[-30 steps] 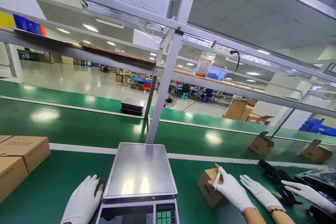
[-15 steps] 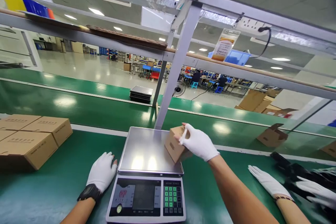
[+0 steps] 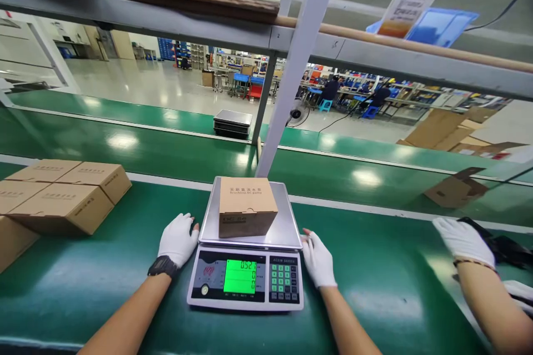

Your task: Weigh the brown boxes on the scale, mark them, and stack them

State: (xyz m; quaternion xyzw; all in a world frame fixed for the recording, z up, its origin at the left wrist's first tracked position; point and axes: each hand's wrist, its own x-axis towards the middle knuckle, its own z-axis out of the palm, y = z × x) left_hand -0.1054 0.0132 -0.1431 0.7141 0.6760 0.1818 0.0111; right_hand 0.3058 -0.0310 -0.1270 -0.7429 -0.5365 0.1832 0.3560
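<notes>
A brown cardboard box (image 3: pixel 246 211) with printed lettering sits upright on the steel plate of a digital scale (image 3: pixel 208 272). The scale's display glows green, its top line reading about 0.52. My left hand (image 3: pixel 178 241), in a white glove with bare fingertips showing and a black watch at the wrist, lies by the plate's left edge, fingers stretched forward and holding nothing. At the plate's right edge is my right hand (image 3: pixel 318 260), also gloved, fingers loosely apart and empty; whether it touches the scale I cannot tell.
Several similar boxes (image 3: pixel 62 199) stand on the green bench at left. Another person's gloved hand (image 3: pixel 464 241) is at the right by black items (image 3: pixel 506 244). A metal post (image 3: pixel 287 77) rises behind the scale. An open carton (image 3: pixel 456 188) lies beyond at right.
My right hand has set the box down on the scale, let go and drawn back to the plate's right side. The display has lit up green. The view has tilted downward.
</notes>
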